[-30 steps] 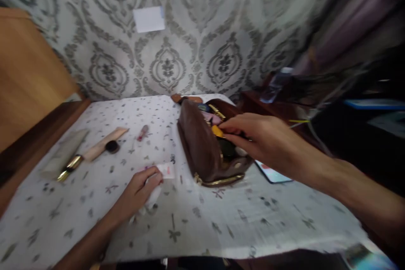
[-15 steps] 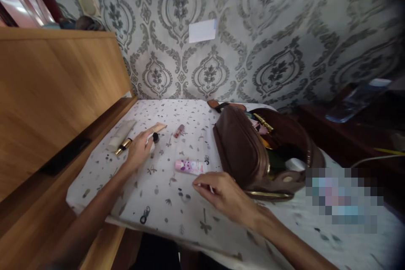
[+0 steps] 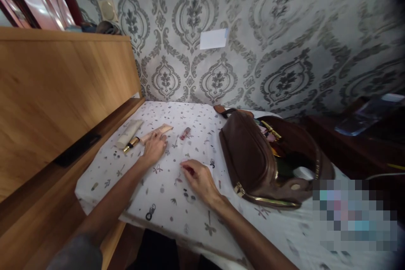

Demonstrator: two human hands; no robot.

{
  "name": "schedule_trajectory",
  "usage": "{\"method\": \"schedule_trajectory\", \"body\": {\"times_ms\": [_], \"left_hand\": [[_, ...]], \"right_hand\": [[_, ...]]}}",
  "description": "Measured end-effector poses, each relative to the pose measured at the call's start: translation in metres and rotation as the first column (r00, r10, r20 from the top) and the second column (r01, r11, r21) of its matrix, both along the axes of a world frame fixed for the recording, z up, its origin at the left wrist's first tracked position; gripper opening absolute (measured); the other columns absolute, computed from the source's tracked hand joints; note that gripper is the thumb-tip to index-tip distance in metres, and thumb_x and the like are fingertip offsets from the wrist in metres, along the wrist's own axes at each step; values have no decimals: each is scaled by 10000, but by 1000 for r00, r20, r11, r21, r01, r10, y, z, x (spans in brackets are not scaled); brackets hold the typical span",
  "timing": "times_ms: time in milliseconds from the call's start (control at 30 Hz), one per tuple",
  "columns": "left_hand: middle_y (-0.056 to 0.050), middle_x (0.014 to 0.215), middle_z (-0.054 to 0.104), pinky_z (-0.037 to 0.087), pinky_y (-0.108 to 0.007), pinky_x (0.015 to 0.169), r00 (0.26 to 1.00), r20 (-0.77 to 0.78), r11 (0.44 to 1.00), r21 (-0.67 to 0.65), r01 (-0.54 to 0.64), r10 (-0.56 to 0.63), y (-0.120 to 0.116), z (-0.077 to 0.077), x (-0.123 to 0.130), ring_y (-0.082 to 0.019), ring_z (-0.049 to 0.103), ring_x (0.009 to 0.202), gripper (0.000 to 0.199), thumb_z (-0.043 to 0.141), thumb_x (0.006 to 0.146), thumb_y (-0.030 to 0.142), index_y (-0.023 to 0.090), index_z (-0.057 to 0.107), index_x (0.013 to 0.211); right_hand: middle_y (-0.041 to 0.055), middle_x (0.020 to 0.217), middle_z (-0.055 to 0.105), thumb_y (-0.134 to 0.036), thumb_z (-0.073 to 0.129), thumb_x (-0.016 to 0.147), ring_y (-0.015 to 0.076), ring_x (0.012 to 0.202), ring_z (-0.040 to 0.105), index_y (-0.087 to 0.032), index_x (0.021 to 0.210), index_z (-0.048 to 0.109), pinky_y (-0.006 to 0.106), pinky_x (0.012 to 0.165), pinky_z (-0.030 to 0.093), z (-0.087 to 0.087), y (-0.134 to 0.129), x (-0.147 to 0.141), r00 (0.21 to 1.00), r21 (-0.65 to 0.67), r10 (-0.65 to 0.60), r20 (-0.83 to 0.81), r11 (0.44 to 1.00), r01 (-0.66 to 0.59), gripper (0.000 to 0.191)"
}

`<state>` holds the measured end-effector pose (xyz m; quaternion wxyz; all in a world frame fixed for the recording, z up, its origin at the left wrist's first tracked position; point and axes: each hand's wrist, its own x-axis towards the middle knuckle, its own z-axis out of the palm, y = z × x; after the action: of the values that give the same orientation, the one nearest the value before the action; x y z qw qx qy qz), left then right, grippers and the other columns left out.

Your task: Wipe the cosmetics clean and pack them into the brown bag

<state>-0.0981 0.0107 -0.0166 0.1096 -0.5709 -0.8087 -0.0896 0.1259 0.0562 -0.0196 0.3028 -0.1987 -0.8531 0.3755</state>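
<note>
My left hand (image 3: 155,148) is closed beside the peach tube (image 3: 163,129), its fingers bent down over something hidden. Left of it lie a gold and black cosmetic tube (image 3: 131,144) and a pale grey tube (image 3: 129,133). A small reddish bottle (image 3: 185,133) lies between and beyond the hands. My right hand (image 3: 198,177) is low over the cloth, thumb and fingers curled together; what they hold is hidden. The pink and white tube is out of sight, apart from perhaps a pale edge by this hand. An open brown bag (image 3: 243,147) with items inside stands at the right.
The patterned white cloth (image 3: 177,219) covers the surface. A wooden panel (image 3: 63,76) rises at the left, and a patterned wall stands behind. On the right are a clear bottle (image 3: 367,116) and a blurred-out object (image 3: 351,215).
The view has shifted, so objects appear farther right. My right hand has moved left, over where the pink and white tube lay. The black-capped item by my left hand is now hidden.
</note>
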Motion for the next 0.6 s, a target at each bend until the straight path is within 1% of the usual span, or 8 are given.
{"method": "schedule_trajectory", "body": {"times_ms": [100, 200, 267, 333, 400, 467, 533, 600], "left_hand": [[-152, 1209, 622, 476, -425, 891, 999, 32, 1000, 27, -5, 4, -2, 4, 5, -330, 504, 1191, 268, 429, 995, 271, 147, 641, 1104], [-115, 1096, 662, 466, -380, 906, 997, 70, 998, 58, 17, -21, -8, 12, 22, -272, 569, 1100, 241, 433, 998, 273, 165, 646, 1033], [-80, 1019, 669, 468, -338, 886, 989, 125, 991, 119, 63, -78, -14, 19, 42, -230, 596, 1033, 211, 446, 995, 273, 180, 635, 1001], [-61, 963, 659, 471, -323, 853, 964, 198, 962, 241, 130, -180, -21, 25, 64, -213, 601, 981, 161, 472, 978, 265, 189, 614, 978], [-52, 940, 641, 473, -327, 829, 946, 200, 930, 317, 186, -257, -27, 30, 86, -218, 593, 970, 115, 489, 960, 265, 205, 586, 946], [-54, 933, 630, 477, -335, 803, 940, 187, 919, 331, 214, -286, -31, 33, 101, -226, 590, 949, 99, 477, 959, 272, 212, 551, 931], [-66, 926, 630, 479, -345, 780, 937, 197, 923, 317, 216, -287, -31, 35, 108, -232, 593, 913, 115, 441, 974, 277, 210, 521, 926], [-78, 915, 637, 478, -354, 773, 939, 214, 934, 296, 202, -271, -31, 37, 110, -239, 600, 893, 148, 402, 991, 282, 207, 503, 913]], "right_hand": [[87, 908, 720, -191, 508, 896, 178, 737, 646, -171, 976, 699, 327, 739, 544, -6, -2, 3, 999, 16, 24, -26, 1000, -23, 208], [103, 1034, 708, -209, 527, 895, 180, 785, 662, -177, 1158, 651, 335, 740, 565, -13, -6, 4, 998, -65, 25, -52, 997, -28, 292], [118, 1137, 684, -231, 552, 886, 187, 832, 676, -182, 1299, 571, 344, 741, 579, -17, -7, 2, 996, -151, 20, -88, 988, -33, 416], [116, 1148, 677, -255, 568, 878, 192, 860, 684, -178, 1338, 530, 345, 752, 584, -20, -9, -1, 990, -231, 22, -140, 971, -54, 468], [91, 1053, 694, -258, 573, 862, 196, 857, 680, -169, 1227, 590, 330, 756, 574, -20, -8, -3, 981, -271, 11, -193, 961, -64, 375], [62, 940, 691, -248, 579, 838, 194, 825, 661, -173, 1044, 640, 311, 746, 558, -18, -7, -3, 973, -268, -15, -230, 962, -48, 228], [40, 848, 662, -247, 594, 811, 186, 777, 631, -181, 903, 643, 298, 723, 547, -16, -4, -1, 968, -254, -34, -247, 967, -30, 124], [25, 804, 636, -238, 607, 781, 180, 756, 609, -187, 854, 646, 293, 718, 545, -13, -2, 1, 967, -253, -12, -256, 966, -55, 97]]}}
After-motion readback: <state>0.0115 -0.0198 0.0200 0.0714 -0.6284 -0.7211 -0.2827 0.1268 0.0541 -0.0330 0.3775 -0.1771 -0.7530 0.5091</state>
